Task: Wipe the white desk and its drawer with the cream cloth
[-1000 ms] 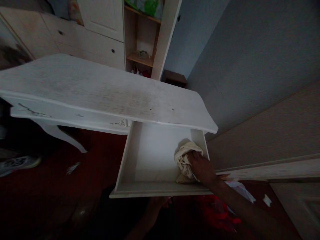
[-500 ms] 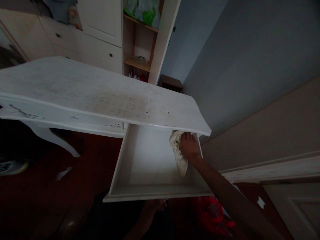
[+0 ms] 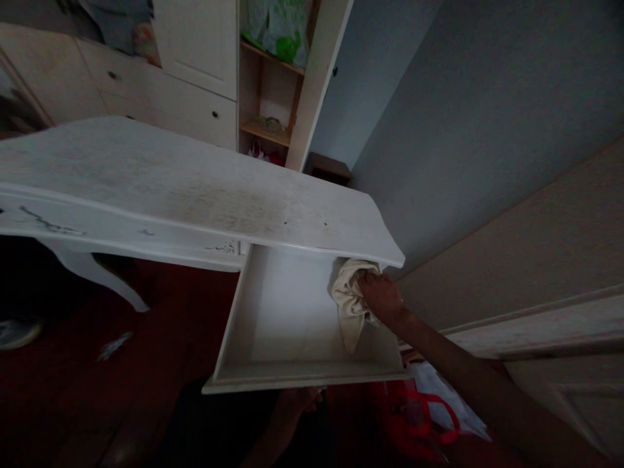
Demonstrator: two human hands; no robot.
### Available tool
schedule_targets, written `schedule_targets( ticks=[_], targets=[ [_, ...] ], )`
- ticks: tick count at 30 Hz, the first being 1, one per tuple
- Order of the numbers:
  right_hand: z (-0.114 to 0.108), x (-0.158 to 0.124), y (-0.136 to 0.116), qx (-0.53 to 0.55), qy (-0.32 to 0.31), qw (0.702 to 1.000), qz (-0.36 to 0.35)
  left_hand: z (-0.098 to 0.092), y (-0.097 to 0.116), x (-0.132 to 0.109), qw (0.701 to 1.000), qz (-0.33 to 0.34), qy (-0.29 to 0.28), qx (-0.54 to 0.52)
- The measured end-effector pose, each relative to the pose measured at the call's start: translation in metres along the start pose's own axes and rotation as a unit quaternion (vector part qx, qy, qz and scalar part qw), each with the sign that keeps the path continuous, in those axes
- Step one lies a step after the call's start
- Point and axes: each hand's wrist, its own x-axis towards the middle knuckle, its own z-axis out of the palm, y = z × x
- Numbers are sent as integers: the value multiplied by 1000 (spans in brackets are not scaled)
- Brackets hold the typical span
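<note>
A pulled-out white drawer [image 3: 287, 318] juts from the front of a white table [image 3: 205, 188] with a stained, scuffed top. Inside its back right corner, my right hand [image 3: 383, 296] is closed on a crumpled cream cloth [image 3: 348, 292]. One end of that cloth hangs down toward the drawer's floor. Beneath the drawer's front panel is my left hand [image 3: 305, 398], in shadow. Its visible fingers look curled close to the panel's lower edge. Whatever they grip is hidden.
A red bag [image 3: 414, 416] lies on the floor at lower right. Behind the table stands a white cabinet [image 3: 195, 52] with open shelves holding a plastic bag [image 3: 277, 29]. To the right rises a grey wall [image 3: 487, 130]. A shoe [image 3: 19, 333] shows at far left.
My right hand has shifted slightly right and down with the cloth, which is bunched wider now. My left hand has stayed beneath the drawer. The view has moved a little.
</note>
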Motion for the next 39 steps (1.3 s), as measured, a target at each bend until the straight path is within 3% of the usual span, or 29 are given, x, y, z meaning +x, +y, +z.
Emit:
schedule_targets(
  ticks=[6, 12, 17, 22, 27, 32, 36, 39],
  targets=[
    [6, -58, -4, 31, -10, 998, -57, 6, 19, -11, 1000, 21, 15, -13],
    [10, -96, -19, 111, -86, 987, -77, 10, 26, -12, 999, 9, 27, -24],
    [8, -80, -26, 161, -93, 981, -53, 11, 23, -9, 999, 1, 23, -44],
    [11, -56, -46, 182, -85, 979, -25, 14, 35, -12, 998, -3, 24, -60],
    [17, -40, -68, 213, -22, 976, -41, 17, 37, -13, 998, -4, 10, -60],
    [21, -34, -78, 318, 68, 939, -116, 17, 22, -10, 998, 10, 24, -60],
    [35, -30, -70, 345, 166, 923, -36, 15, 23, -14, 998, 36, 4, -48],
    [58, -24, -70, 381, 106, 918, 10, 14, 25, -16, 998, 44, -2, -47]
  ],
)
